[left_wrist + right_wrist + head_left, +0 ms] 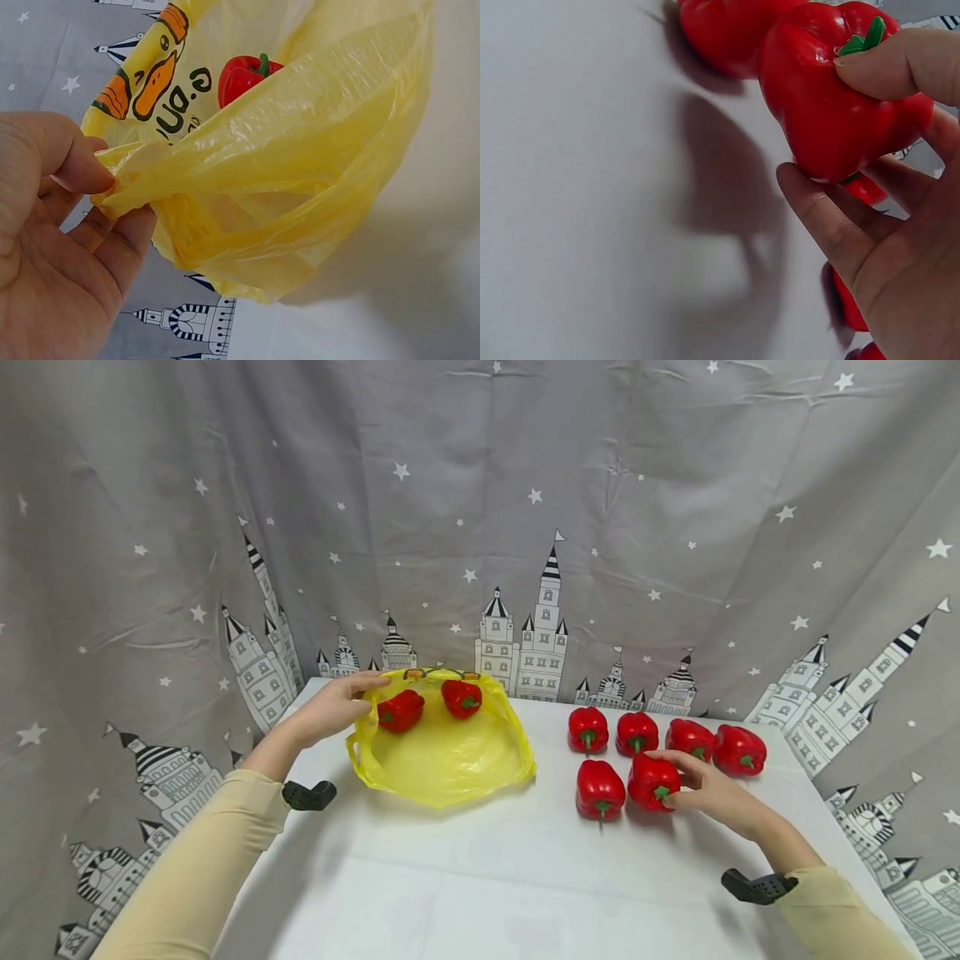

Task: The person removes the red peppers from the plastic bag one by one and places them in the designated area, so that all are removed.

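Observation:
My left hand (341,703) pinches the rim of a yellow plastic bag (442,768), whose mouth gapes wide. In the left wrist view, thumb and fingers grip the bunched film beside a printed duck face. Two red bell peppers lie in the bag: one (401,711) at its left side, another (461,699) at the back. My right hand (701,789) holds a red bell pepper (840,97) with a green stem, thumb by the stem and fingers around the far side. In the right wrist view its shadow falls on the white table below.
Close beside the held pepper stands another bell pepper (600,789). Behind them is a row of several more, from the leftmost pepper (588,729) to the rightmost pepper (740,749). The white table (480,877) ends at a grey curtain (450,510) printed with castles and stars.

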`<action>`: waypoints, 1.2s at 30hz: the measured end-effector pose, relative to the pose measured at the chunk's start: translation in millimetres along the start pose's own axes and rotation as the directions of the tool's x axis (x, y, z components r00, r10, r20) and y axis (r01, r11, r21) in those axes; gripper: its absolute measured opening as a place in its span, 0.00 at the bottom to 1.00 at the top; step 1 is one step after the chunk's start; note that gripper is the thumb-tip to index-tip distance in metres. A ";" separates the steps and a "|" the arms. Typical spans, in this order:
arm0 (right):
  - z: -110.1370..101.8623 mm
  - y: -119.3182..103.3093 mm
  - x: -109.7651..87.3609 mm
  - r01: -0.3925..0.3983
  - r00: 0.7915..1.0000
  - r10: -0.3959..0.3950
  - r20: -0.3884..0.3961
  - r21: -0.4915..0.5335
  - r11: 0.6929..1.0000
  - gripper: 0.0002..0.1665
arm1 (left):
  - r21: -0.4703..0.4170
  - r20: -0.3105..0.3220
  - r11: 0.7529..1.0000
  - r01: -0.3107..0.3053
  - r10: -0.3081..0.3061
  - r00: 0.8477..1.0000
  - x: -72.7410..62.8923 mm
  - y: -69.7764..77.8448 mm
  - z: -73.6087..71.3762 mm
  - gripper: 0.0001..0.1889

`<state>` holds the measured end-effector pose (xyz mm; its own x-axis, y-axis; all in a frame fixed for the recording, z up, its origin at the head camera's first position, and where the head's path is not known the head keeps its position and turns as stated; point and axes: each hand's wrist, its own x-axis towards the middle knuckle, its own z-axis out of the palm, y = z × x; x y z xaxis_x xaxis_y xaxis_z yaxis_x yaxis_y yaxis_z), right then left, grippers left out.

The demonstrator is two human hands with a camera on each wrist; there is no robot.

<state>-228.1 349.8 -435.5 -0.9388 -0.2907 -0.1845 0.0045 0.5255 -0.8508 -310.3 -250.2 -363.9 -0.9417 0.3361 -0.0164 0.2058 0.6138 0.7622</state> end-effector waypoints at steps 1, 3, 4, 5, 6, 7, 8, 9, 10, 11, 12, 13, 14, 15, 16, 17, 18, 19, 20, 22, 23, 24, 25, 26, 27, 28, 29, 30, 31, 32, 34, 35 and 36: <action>0.8 1.4 -0.1 -0.006 1.000 0.006 0.002 -0.004 1.000 0.49 | -0.007 0.002 1.000 -0.001 0.001 1.000 -0.3 -0.6 -0.5 0.31; 2.8 4.2 -0.2 -0.012 1.000 0.012 0.008 -0.007 1.000 0.49 | -0.021 0.003 1.000 -0.003 0.003 1.000 -1.0 -1.4 -1.3 0.31; 3.7 5.6 0.0 -0.014 1.000 0.014 0.010 -0.011 1.000 0.49 | -0.029 0.005 1.000 -0.006 0.006 1.000 -1.2 -1.8 -1.5 0.31; 4.7 7.3 0.3 -0.012 1.000 0.012 0.011 -0.015 1.000 0.49 | -0.032 0.006 0.999 -0.007 0.007 1.000 -1.3 -2.1 -1.8 0.31; 5.6 8.7 0.5 -0.012 1.000 0.012 0.012 -0.020 1.000 0.49 | -0.035 0.005 0.999 -0.010 0.010 1.000 -1.3 -2.6 -2.0 0.31; 6.4 10.1 0.8 -0.012 1.000 0.012 0.012 -0.026 1.000 0.49 | -0.038 0.004 0.999 -0.011 0.011 1.000 -1.3 -2.9 -2.2 0.31; 7.1 11.6 1.3 -0.011 1.000 0.011 0.012 -0.025 1.000 0.49 | -0.039 0.002 0.999 -0.010 0.011 1.000 -1.3 -3.0 -2.4 0.31; 7.6 13.0 1.7 -0.011 1.000 0.011 0.011 -0.033 0.999 0.49 | -0.040 0.000 0.999 -0.010 0.010 1.000 -1.3 -2.9 -2.5 0.31; 8.1 14.4 2.1 -0.009 1.000 0.009 0.010 -0.038 0.999 0.49 | -0.038 0.000 0.999 -0.010 0.010 1.000 -1.1 -3.0 -2.4 0.31; 8.4 15.8 2.3 -0.007 1.000 0.007 0.010 -0.041 0.999 0.48 | -0.036 -0.001 0.999 -0.009 0.009 1.000 -1.2 -2.9 -2.4 0.31; 8.7 16.5 2.5 -0.008 1.000 0.009 0.011 -0.038 0.999 0.48 | -0.037 -0.002 0.999 -0.008 0.007 1.000 -1.3 -2.7 -2.3 0.31; 8.9 17.5 2.6 -0.007 1.000 0.008 0.011 -0.037 0.999 0.48 | -0.035 -0.002 0.999 -0.005 0.005 1.000 -1.4 -2.4 -2.2 0.31; 8.9 18.4 2.7 -0.006 1.000 0.006 0.011 -0.037 0.999 0.48 | -0.033 -0.002 0.999 -0.003 0.003 1.000 -1.4 -1.9 -1.9 0.31; 8.9 19.1 2.7 -0.004 1.000 0.005 0.012 -0.039 0.999 0.48 | -0.033 -0.001 0.999 -0.001 0.001 1.000 -1.5 -1.5 -1.7 0.31; 8.8 19.9 2.7 -0.001 1.000 0.002 0.013 -0.039 0.999 0.48 | -0.032 0.001 0.999 0.000 0.000 1.000 -1.5 -1.3 -1.5 0.31; 8.6 20.4 2.8 -0.002 1.000 0.003 0.015 -0.037 0.999 0.48 | -0.033 0.001 0.999 0.001 -0.001 1.000 -1.5 -1.1 -1.4 0.31; 8.3 20.8 2.8 -0.001 1.000 0.002 0.015 -0.036 0.999 0.48 | -0.033 0.001 0.999 0.003 -0.003 1.000 -1.6 -0.9 -1.4 0.31; 7.9 21.3 2.9 0.000 1.000 0.001 0.017 -0.036 0.999 0.48 | -0.033 0.002 0.999 0.004 -0.004 1.000 -1.5 -0.7 -1.1 0.31; 7.5 21.7 3.0 -0.001 1.000 0.001 0.018 -0.035 0.999 0.47 | -0.033 0.002 0.999 0.005 -0.005 1.000 -1.5 -0.5 -1.0 0.31; 6.3 22.6 3.1 -0.003 1.000 0.003 0.021 -0.024 1.000 0.47 | -0.033 0.001 0.999 0.006 -0.006 1.000 -1.5 -0.4 -0.8 0.31; 5.7 22.8 3.1 -0.005 1.000 0.005 0.024 -0.019 1.000 0.48 | -0.032 0.001 0.999 0.007 -0.007 1.000 -1.4 -0.4 -0.7 0.31; 5.0 23.1 3.2 -0.008 1.000 0.008 0.025 -0.016 1.000 0.48 | -0.030 0.000 1.000 0.007 -0.007 1.000 -1.4 -0.3 -0.5 0.31; 4.4 23.3 3.2 -0.009 1.000 0.009 0.027 -0.013 1.000 0.48 | -0.030 0.000 1.000 0.007 -0.007 1.000 -1.3 -0.3 -0.3 0.31; 3.9 23.5 3.2 -0.011 1.000 0.012 0.028 -0.010 1.000 0.48 | -0.030 0.000 1.000 0.006 -0.006 1.000 -1.3 -0.3 -0.2 0.30; 3.3 23.5 3.2 -0.014 0.999 0.014 0.031 -0.007 1.000 0.48 | -0.028 0.000 1.000 0.005 -0.005 1.000 -1.3 -0.3 -0.1 0.30; 2.9 23.6 3.2 -0.018 0.999 0.018 0.033 -0.003 1.000 0.49 | -0.028 -0.001 1.000 0.003 -0.003 1.000 -1.3 -0.3 -0.1 0.30; 2.5 23.6 3.3 -0.021 0.999 0.021 0.035 -0.002 1.000 0.49 | -0.027 -0.002 1.000 0.002 -0.002 1.000 -1.2 -0.3 0.0 0.30; 2.2 23.7 3.3 -0.024 0.999 0.024 0.036 0.002 1.000 0.50 | -0.027 -0.002 1.000 0.000 0.000 1.000 -1.2 -0.3 0.0 0.30; 2.0 23.8 3.3 -0.025 0.999 0.025 0.039 0.006 1.000 0.50 | -0.027 -0.003 1.000 -0.002 0.002 1.000 -1.1 -0.3 0.0 0.30; 1.8 24.0 3.4 -0.029 0.999 0.028 0.040 0.010 1.000 0.51 | -0.027 -0.004 1.000 -0.003 0.002 1.000 -1.0 -0.3 -0.1 0.30; 1.7 24.6 3.3 -0.034 0.999 0.033 0.042 0.017 0.999 0.52 | -0.022 -0.005 1.000 -0.002 0.001 1.000 -0.9 -0.3 -0.1 0.31; 1.7 24.9 3.3 -0.036 0.998 0.035 0.043 0.019 0.999 0.52 | -0.020 -0.004 1.000 0.000 0.000 1.000 -0.8 -0.2 -0.1 0.31; 1.7 25.2 3.2 -0.038 0.998 0.037 0.045 0.022 0.999 0.52 | -0.017 -0.004 1.000 0.000 0.000 1.000 -0.8 -0.1 -0.1 0.31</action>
<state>-230.4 360.7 -458.4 -0.9217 -0.3068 -0.2375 0.0474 0.5184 -0.8538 -309.6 -250.6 -363.9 -0.9428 0.3330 -0.0142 0.2009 0.6016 0.7731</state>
